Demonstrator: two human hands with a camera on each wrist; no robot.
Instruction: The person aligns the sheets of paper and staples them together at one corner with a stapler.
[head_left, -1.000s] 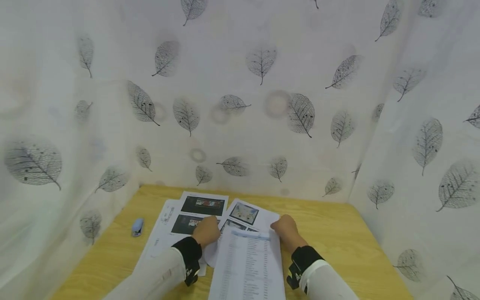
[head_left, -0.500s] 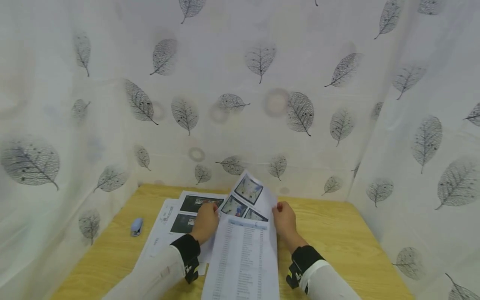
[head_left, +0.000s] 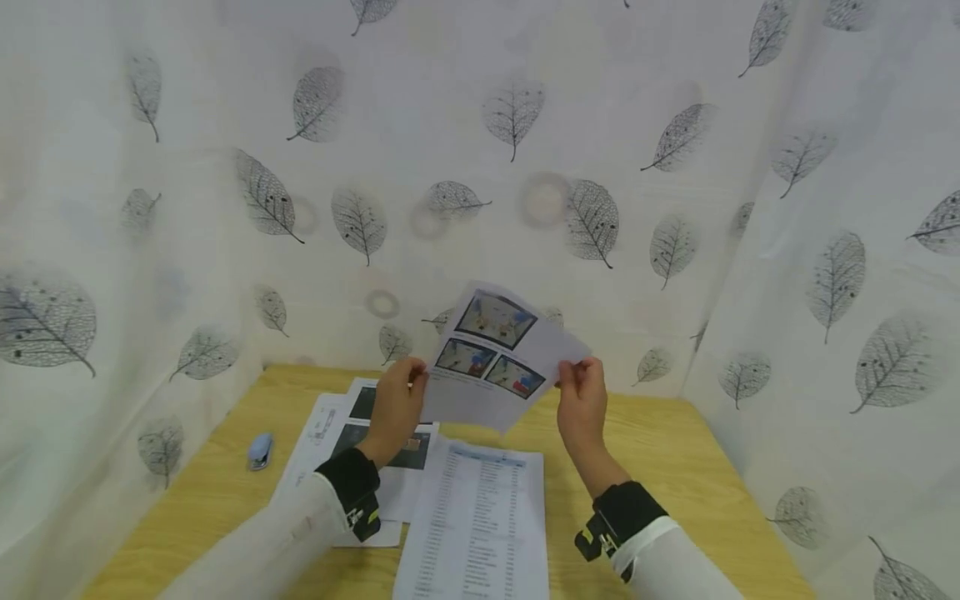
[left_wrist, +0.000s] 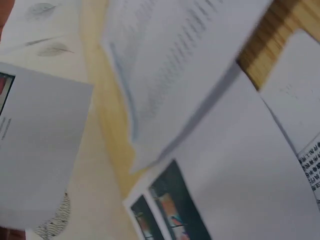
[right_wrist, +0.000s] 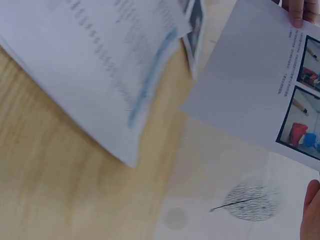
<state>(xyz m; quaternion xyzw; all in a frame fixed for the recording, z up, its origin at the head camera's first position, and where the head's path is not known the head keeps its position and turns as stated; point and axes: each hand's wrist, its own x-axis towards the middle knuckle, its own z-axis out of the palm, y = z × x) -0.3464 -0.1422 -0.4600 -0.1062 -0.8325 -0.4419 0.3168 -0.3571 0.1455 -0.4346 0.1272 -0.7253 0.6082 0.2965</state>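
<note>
A sheet of paper [head_left: 474, 405] printed with three colour photos is held up, tilted, over the far part of the table. My left hand [head_left: 396, 408] pinches its left edge, and my right hand [head_left: 583, 406] pinches the right edge between thumb and fingers. In the right wrist view, the left hand's fingers [right_wrist: 296, 11] show at the sheet's border. Below lies a printed list sheet [head_left: 474, 525] with columns of text and a blue header band. To its left, partly under it, are papers [head_left: 401, 493] with dark pictures.
A small blue stapler [head_left: 260, 450] stands on the left of the yellow wooden table [head_left: 660, 475]. Another white page [head_left: 311, 442] lies under the pictured papers. A pale curtain [head_left: 480, 233] with leaf prints hangs behind and along both sides.
Both hands have raised the photo sheet up and away from the list sheet, which stays on the table. The photo sheet has turned clockwise, and its lower part has come into view.
</note>
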